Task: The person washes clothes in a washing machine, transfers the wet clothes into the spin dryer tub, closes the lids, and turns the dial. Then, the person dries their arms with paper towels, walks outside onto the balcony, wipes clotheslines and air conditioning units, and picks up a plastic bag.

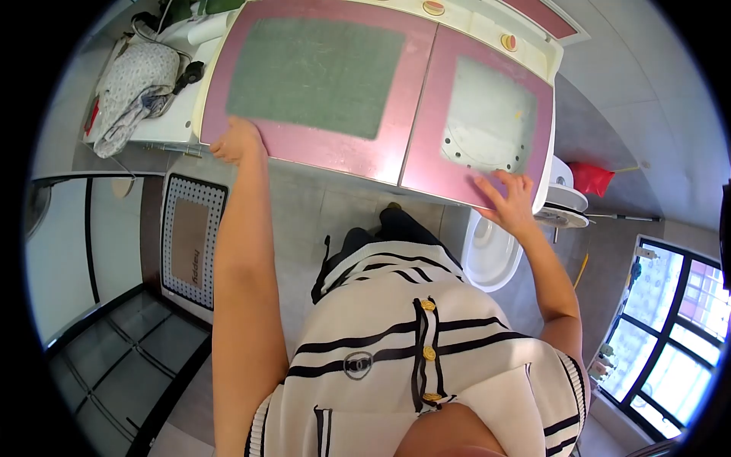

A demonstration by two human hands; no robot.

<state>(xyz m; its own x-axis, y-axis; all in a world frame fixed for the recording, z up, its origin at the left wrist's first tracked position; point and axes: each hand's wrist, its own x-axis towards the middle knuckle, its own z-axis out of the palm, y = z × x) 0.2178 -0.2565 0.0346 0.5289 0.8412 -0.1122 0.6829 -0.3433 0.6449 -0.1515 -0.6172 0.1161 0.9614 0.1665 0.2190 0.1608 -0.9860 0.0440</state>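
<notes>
A twin-tub washing machine (415, 107) with pink, see-through lids stands in front of me, both lids down. My left hand (241, 141) is at its front left corner, fingers curled over the edge of the larger lid (316, 76). At the other end, my right hand (509, 202) rests by the front edge of the smaller lid (487, 114), its fingers spread and bent onto the pink surface. Neither hand lifts anything. Two knobs, one of them the right knob (509, 43), show on the panel behind the lids.
Left of the machine, a patterned cloth (138, 91) lies bunched on a white surface. A doormat (194, 240) is on the tiled floor. Below the right end sits a white basin (491, 255), with a red dustpan-like object (591, 179) farther right. A dark-framed window (670, 327) is at right.
</notes>
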